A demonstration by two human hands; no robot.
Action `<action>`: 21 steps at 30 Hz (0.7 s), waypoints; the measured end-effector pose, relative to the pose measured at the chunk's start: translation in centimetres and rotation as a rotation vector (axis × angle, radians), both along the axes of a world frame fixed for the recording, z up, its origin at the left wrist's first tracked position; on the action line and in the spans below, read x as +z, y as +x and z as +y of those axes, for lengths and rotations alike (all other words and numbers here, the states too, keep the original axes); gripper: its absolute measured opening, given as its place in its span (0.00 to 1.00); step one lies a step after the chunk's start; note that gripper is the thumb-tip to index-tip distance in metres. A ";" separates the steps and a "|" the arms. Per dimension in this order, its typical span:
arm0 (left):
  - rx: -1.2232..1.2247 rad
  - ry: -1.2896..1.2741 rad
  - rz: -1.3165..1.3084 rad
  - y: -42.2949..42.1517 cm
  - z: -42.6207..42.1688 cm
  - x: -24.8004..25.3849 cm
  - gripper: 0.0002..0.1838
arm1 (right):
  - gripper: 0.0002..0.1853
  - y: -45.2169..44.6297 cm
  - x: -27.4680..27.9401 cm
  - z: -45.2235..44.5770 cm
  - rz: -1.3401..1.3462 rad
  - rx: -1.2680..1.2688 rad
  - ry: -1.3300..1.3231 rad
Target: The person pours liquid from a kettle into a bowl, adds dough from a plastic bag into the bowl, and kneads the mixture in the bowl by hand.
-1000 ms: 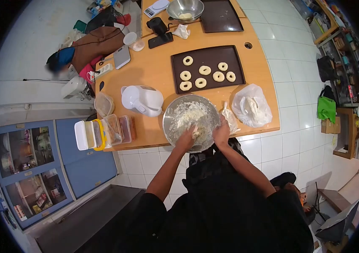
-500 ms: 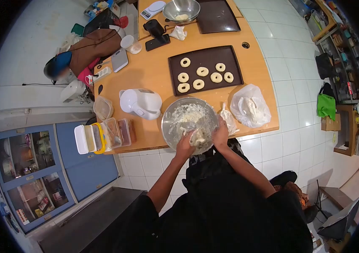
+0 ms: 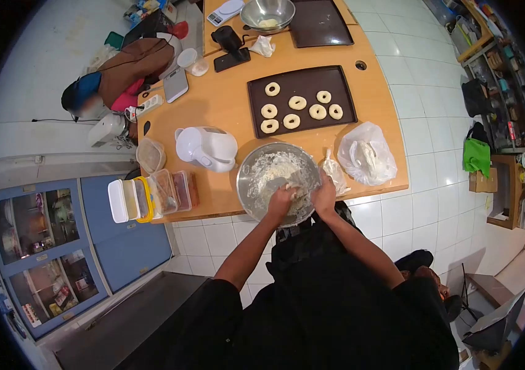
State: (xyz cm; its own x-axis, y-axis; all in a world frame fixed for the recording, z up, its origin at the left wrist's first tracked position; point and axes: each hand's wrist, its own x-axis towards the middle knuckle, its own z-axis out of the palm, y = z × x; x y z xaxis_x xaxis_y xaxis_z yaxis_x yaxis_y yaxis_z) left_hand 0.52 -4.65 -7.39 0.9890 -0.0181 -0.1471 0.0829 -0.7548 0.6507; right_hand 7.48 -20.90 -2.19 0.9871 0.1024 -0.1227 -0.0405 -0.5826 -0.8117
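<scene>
A metal mixing bowl [image 3: 251, 203] stands at the table's near edge, with loose flour and dough [image 3: 282, 165] in it. My left hand [image 3: 282, 201] is down inside the bowl, its fingers curled into the dough near the right side; the fingertips are hidden. At the bowl's right rim, my right hand [image 3: 324, 196] grips the edge. Just beyond that hand lies a small clear bag of white contents [image 3: 334, 174]. A larger plastic bag [image 3: 367, 155] rests farther right.
Behind the bowl is a dark baking tray [image 3: 302, 79] with several dough rings. A white kettle [image 3: 207, 148] stands left of the bowl, near lidded containers [image 3: 151, 196]. Another person [image 3: 136, 71] is at the table's far left. A second metal bowl [image 3: 268, 13] and an emptier tray [image 3: 321, 24] are at the back.
My left hand has moved slightly right and up within the bowl, pressing down where a lump of dough showed before. My right hand stays on the rim.
</scene>
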 end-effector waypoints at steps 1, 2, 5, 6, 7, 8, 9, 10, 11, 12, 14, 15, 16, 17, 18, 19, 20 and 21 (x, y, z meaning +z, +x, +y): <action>0.055 0.001 0.006 0.7 0.0 0.0 0.28 | 0.33 -0.1 -0.3 -0.1 -0.025 0.003 0.003; 0.111 0.002 0.015 1.3 0.1 0.0 0.27 | 0.33 -0.4 -0.7 -0.3 -0.047 0.007 0.005; 0.273 0.100 -0.062 3.7 -0.1 0.4 0.24 | 0.33 -0.5 -0.3 -0.3 0.008 -0.029 0.016; 0.326 0.152 -0.106 4.2 0.0 0.2 0.23 | 0.33 -0.5 0.1 -0.3 0.011 -0.029 0.021; 0.361 0.111 -0.095 4.5 0.3 0.0 0.23 | 0.34 -0.6 0.6 -0.4 0.014 -0.027 0.025; 0.394 0.070 -0.086 4.9 0.7 -0.2 0.23 | 0.34 -0.6 1.1 -0.3 0.015 -0.028 0.030; 0.424 0.029 -0.079 5.6 1.0 0.3 0.24 | 0.34 -0.5 1.0 -0.3 -0.033 -0.022 0.028; 0.452 -0.013 -0.069 6.1 1.2 0.8 0.24 | 0.34 -0.5 0.9 -0.3 -0.077 -0.018 0.024; 0.474 -0.005 -0.072 6.2 1.4 1.3 0.24 | 0.34 -0.7 0.7 -0.3 -0.117 -0.014 0.020; 0.494 -0.098 -0.032 6.0 1.8 0.8 0.24 | 0.34 -0.8 0.9 -0.2 -0.079 -0.005 0.009; 0.535 -0.285 0.047 5.7 3.0 -0.1 0.23 | 0.33 -0.6 1.4 0.1 -0.005 0.015 -0.012; 0.504 -0.352 0.019 5.5 3.4 0.1 0.24 | 0.33 -0.6 1.4 0.1 -0.019 0.014 -0.004; 0.484 -0.394 0.046 5.5 3.8 0.3 0.25 | 0.33 -0.7 1.4 0.1 -0.034 0.015 0.005; 0.466 -0.434 0.075 5.4 4.3 0.5 0.26 | 0.33 -0.7 1.4 0.2 -0.047 0.017 0.015; 0.448 -0.474 0.106 5.2 4.4 1.4 0.27 | 0.32 -0.8 1.4 0.3 -0.040 0.013 0.017; 0.399 -0.377 0.080 5.0 4.3 2.3 0.28 | 0.32 -0.8 1.4 0.3 -0.033 0.009 0.018; 0.350 -0.280 0.054 4.7 4.2 3.3 0.30 | 0.32 -0.8 1.4 0.3 -0.026 0.007 0.018; 0.301 -0.181 0.025 4.7 4.1 4.5 0.32 | 0.32 -1.0 1.3 0.4 -0.019 0.004 0.012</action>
State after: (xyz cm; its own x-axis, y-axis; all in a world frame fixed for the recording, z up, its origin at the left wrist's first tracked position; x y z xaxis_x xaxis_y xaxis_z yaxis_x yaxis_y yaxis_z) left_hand 5.24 -0.59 -2.92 0.9500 0.2458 -0.1927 0.3021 -0.5666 0.7666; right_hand 6.51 -20.52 -0.86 0.9889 0.1076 -0.1025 -0.0225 -0.5730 -0.8192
